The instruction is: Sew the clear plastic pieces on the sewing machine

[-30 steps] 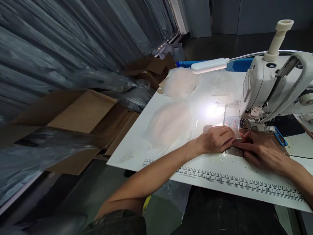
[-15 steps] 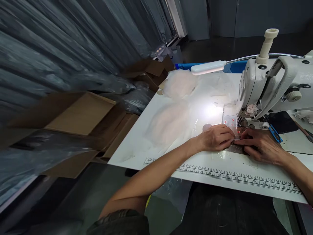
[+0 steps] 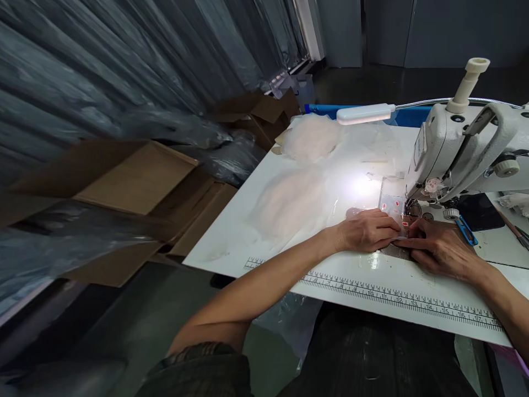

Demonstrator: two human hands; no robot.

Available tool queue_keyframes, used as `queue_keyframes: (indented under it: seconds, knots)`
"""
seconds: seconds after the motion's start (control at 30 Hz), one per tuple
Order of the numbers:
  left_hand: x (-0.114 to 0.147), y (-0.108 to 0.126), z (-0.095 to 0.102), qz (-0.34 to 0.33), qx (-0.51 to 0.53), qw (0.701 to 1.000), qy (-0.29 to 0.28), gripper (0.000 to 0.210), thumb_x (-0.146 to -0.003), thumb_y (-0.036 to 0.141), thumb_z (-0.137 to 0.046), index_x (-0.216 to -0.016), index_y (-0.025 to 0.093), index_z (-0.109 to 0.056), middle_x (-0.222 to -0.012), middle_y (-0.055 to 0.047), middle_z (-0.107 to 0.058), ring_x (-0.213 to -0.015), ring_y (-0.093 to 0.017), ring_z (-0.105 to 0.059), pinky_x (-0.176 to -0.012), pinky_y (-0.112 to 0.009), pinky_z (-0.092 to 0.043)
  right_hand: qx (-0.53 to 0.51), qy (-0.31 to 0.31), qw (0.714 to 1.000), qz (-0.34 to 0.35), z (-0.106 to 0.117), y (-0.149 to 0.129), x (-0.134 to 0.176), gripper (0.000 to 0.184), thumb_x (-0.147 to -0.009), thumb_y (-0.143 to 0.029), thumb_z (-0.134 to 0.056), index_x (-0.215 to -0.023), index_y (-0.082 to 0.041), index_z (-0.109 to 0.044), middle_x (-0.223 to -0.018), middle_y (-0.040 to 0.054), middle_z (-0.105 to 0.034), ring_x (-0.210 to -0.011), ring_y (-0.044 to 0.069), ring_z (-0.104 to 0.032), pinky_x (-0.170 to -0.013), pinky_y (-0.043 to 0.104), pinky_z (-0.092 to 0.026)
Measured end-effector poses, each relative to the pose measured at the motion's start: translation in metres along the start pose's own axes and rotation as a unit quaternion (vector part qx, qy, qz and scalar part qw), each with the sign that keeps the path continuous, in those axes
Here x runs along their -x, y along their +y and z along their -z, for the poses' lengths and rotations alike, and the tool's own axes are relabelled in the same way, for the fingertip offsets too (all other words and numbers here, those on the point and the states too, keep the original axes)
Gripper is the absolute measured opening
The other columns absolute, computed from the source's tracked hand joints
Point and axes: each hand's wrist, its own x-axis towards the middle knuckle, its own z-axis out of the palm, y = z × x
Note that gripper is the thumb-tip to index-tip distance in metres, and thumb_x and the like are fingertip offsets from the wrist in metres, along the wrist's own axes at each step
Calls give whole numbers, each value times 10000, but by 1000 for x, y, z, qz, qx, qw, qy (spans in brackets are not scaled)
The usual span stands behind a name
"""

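A sheer white piece of fabric with red spots (image 3: 391, 205) lies at the needle area of a white sewing machine (image 3: 438, 160). My left hand (image 3: 369, 230) is on its near left side, fingers curled together on its edge. From the right, my right hand (image 3: 440, 248) pinches the near edge of the same piece, its fingertips almost meeting those of the left. The exact grip under the fingers is partly hidden. Around the presser foot a brown plate shows beneath the fabric.
Pale, sheer padded pieces (image 3: 291, 201) lie on the white table (image 3: 231, 234), left of my hands. A lamp (image 3: 366, 113) hangs over the back. Blue thread snips (image 3: 467, 230) and a dark phone (image 3: 481, 212) lie right of the needle. Cardboard boxes (image 3: 136, 182) stand at the left.
The whole view has shifted slightly, with the machine appearing farther right. Both hands keep their hold on the fabric at nearly the same place by the needle.
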Motion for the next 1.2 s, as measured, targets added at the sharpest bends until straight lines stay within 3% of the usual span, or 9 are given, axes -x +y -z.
queue_keyframes:
  seconds: [0.1, 0.23, 0.33, 0.5, 0.67, 1.2]
  knots:
    - [1, 0, 3, -13, -6, 1000, -16, 168, -959, 215, -530, -963, 178, -695, -1040, -66, -735, -906, -150, -681, -809, -319, -569, -67, 17, 997, -36, 0, 9, 2, 369, -930, -222, -432, -1120, -272, -744, -976, 83, -646, -838, 176, -634, -746, 329, -547]
    - [2, -1, 1, -43, -20, 998, 31, 181, -949, 196, -520, -925, 185, -699, -1031, -61, -736, -880, -147, -676, -779, -308, -574, -49, 33, 994, -91, -4, 15, 2, 419, -950, -238, -388, -1257, -236, -673, -990, 101, -650, -789, 183, -637, -711, 341, -555]
    - [3, -2, -2, -47, -32, 997, 54, 186, -936, 182, -512, -927, 181, -698, -1028, -65, -735, -884, -150, -678, -755, -308, -580, 7, 21, 995, -95, -9, 12, 0, 433, -955, -250, -383, -1298, -232, -647, -1053, 119, -649, -792, 199, -646, -689, 352, -557]
    - [1, -1, -1, -29, -59, 997, 37, 200, -926, 183, -493, -928, 185, -693, -1031, -67, -734, -843, -146, -668, -721, -317, -559, 50, 9, 994, -97, -11, 8, 0, 434, -958, -249, -396, -1325, -244, -627, -1032, 110, -657, -801, 204, -648, -693, 345, -560]
    - [-1, 0, 2, -20, -73, 996, 42, 207, -947, 195, -487, -870, 192, -679, -919, -30, -742, -733, -120, -637, -689, -297, -501, 25, 24, 994, -108, -12, 13, 3, 432, -973, -274, -391, -1339, -242, -620, -1000, 119, -648, -828, 204, -646, -738, 347, -563]
    - [0, 0, 2, -49, -79, 993, 73, 160, -949, 193, -515, -883, 182, -660, -912, -9, -747, -742, -117, -631, -699, -275, -468, 31, 15, 993, -113, -15, 13, 5, 441, -975, -283, -370, -1332, -238, -626, -1013, 130, -635, -841, 205, -636, -762, 352, -562]
